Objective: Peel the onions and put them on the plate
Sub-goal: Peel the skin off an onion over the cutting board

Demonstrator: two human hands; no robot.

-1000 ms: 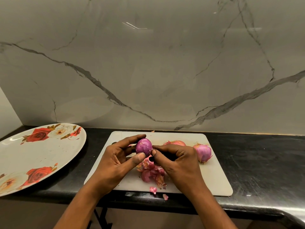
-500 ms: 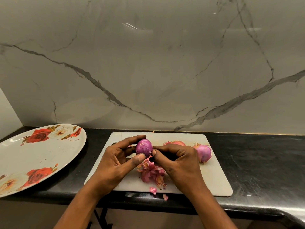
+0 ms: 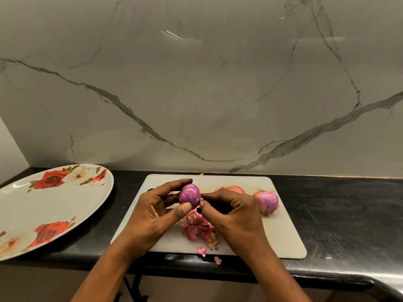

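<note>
Grey veined marble point(image 3: 196, 94) backs the black desk point(image 3: 340, 216). Over the white cutting board point(image 3: 283, 236) our left grip point(image 3: 150, 212) holds a purple onion point(image 3: 189, 194) between thumb and fingers; our right grip point(image 3: 237, 214) pinches its skin at the side. A second onion point(image 3: 267, 201) and a third onion point(image 3: 232, 189) sit toward the board's far right, loose peels point(image 3: 199, 229) near its front edge, the floral plate point(image 3: 43, 210) left of it.

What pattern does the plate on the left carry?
The plate is white with red and cream roses near its rim, seen in the head view.
</note>
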